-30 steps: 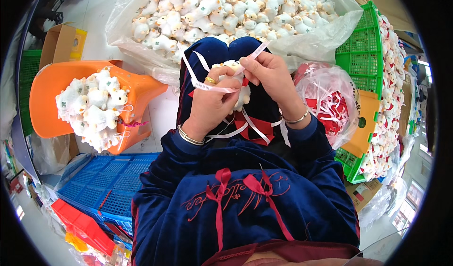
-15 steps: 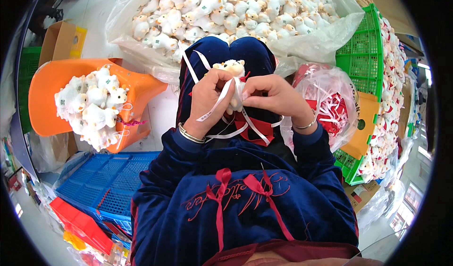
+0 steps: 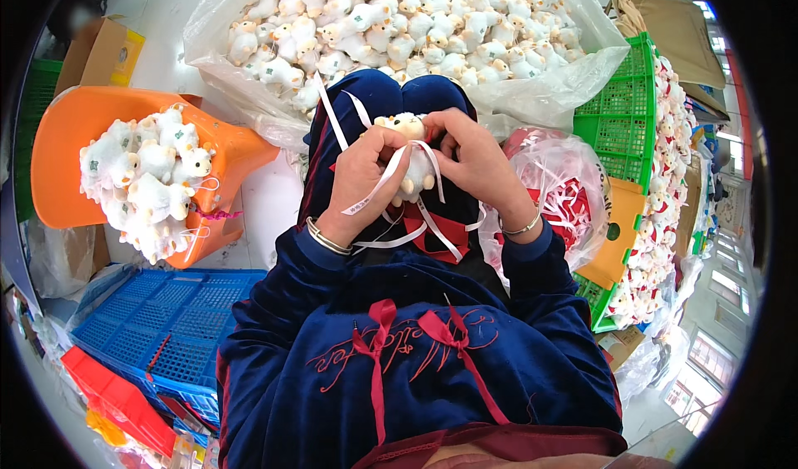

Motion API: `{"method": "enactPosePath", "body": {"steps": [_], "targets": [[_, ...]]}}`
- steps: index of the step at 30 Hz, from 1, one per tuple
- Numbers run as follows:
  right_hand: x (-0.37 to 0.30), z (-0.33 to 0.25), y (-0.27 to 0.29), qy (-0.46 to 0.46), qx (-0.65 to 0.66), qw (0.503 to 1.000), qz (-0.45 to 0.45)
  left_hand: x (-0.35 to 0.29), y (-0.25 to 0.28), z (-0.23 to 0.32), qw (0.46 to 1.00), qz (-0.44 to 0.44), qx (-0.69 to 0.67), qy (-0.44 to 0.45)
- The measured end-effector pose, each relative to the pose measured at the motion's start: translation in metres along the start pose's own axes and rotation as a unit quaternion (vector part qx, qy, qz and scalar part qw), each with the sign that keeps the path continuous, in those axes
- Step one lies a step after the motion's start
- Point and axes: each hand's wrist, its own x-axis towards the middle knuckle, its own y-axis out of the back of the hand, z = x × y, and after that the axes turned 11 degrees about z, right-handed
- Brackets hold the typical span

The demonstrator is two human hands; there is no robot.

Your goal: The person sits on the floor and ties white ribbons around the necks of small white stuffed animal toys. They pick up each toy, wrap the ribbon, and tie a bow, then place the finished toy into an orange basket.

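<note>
plush toy [image 3: 420, 175] at upper centre of frame, left hand [image 3: 363, 170] fingers pinching white ribbon [image 3: 363, 204] at its chest, likely against slipping, right hand [image 3: 476, 157] fingers bent at its side, can't tell if they're pinching.

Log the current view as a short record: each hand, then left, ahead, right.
left hand: pinches white ribbon at plush toy
right hand: at the toy's side, grip partly hidden
left: orange chair bearing white toys; blue crate
ahead: heaped toys in translucent plastic
right: clear bag of red and white strips; green crate
</note>
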Motion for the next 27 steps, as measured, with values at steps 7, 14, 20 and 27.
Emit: {"method": "enactPosePath", "body": {"steps": [7,14,20,27], "targets": [[-0.008,-0.004,0.012,0.021,-0.083,0.996,-0.025,0.0,-0.003,-0.006,0.999,-0.001,-0.027,0.019],[0.0,-0.002,0.008,-0.102,0.09,0.99,-0.036,-0.001,-0.001,-0.011,1.0,-0.004,-0.009,-0.021],[-0.002,-0.013,0.004,-0.206,0.167,0.955,-0.134,0.0,0.001,0.003,1.0,-0.007,-0.011,0.01],[-0.006,-0.019,0.0,-0.005,0.012,0.998,-0.057,-0.004,-0.001,-0.004,1.0,0.001,-0.003,-0.011]]}}
